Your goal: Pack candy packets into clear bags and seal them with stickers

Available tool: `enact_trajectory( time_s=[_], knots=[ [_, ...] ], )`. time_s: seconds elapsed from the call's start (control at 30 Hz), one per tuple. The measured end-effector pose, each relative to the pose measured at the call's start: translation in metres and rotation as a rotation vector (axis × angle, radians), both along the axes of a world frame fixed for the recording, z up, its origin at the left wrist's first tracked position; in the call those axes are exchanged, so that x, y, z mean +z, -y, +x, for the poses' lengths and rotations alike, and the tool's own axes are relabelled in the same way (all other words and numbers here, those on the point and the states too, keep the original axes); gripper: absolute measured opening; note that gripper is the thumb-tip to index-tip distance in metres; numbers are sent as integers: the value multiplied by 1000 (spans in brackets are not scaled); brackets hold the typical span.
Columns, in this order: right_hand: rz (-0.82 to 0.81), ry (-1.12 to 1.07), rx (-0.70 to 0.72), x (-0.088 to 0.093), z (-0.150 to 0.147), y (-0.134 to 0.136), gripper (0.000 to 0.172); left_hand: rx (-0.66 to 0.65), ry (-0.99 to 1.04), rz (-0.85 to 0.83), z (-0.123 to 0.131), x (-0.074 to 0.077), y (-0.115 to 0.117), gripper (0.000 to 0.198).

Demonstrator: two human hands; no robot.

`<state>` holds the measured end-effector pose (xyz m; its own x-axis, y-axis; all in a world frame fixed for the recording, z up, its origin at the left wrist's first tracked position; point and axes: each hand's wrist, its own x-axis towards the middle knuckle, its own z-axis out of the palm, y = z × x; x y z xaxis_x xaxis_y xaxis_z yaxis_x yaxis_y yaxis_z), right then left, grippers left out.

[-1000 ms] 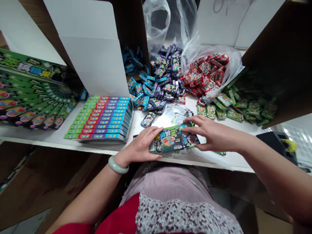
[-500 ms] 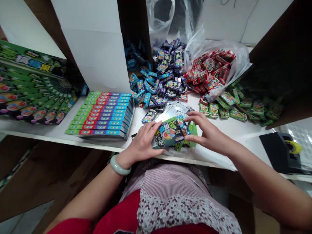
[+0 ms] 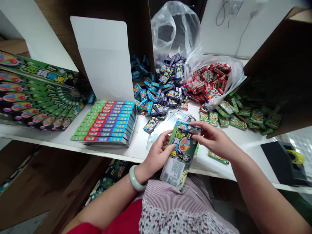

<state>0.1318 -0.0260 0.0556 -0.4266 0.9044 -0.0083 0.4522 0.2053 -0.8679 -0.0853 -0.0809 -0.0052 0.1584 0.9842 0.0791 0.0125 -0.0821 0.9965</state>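
My left hand [image 3: 158,152] is closed around the edge of a flat dark-green printed packet [image 3: 179,151], which slants across the table's front edge. My right hand [image 3: 214,138] pinches at the packet's upper right, its thumb and fingers on a small blue candy box [image 3: 182,125] at the top end. How far the blue box sits inside the packet is hidden. Beneath and behind my hands lie clear plastic sleeves [image 3: 168,123] and a single purple box [image 3: 151,124]. A green box [image 3: 218,157] rests below my right hand.
Filled multicoloured box rows [image 3: 107,122] stand left beside an upright white flap [image 3: 104,68]. Loose blue [image 3: 148,94], purple [image 3: 173,73], red [image 3: 209,79] and green boxes [image 3: 227,107] are piled at the back. A tape dispenser [image 3: 282,162] stands right.
The packet has turned from lying crosswise to standing lengthwise, its lower end toward me. My left hand has moved right with it, and my right hand has come in against its top.
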Motion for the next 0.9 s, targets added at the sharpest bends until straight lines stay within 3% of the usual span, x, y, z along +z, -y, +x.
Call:
enact_trajectory(
  time_s=[0.17, 0.3, 0.37, 0.47, 0.57, 0.63, 0.73, 0.9],
  knots=[
    [39, 132, 166, -6, -1, 4, 27, -27, 218, -177, -4, -14, 13, 52],
    [36, 81, 335, -4, -9, 2, 26, -116, 265, -194, -15, -11, 18, 69],
    [67, 49, 338, -4, -15, 4, 26, -110, 270, -166, -19, -10, 17, 70],
    [128, -47, 112, -19, -26, 17, 34, -28, 285, -109, -24, -10, 14, 70],
    [107, -309, -215, -47, -39, 38, 43, -3, 299, -71, -28, -12, 13, 69],
    [72, -460, -335, -62, -49, 50, 43, -19, 302, -66, -31, -11, 13, 65],
    [116, -489, -388, -71, -59, 60, 43, -42, 305, -83, -33, -6, 13, 61],
    [394, -320, -323, -70, -56, 59, 43, -56, 274, -103, -34, -2, 12, 56]
  ],
)
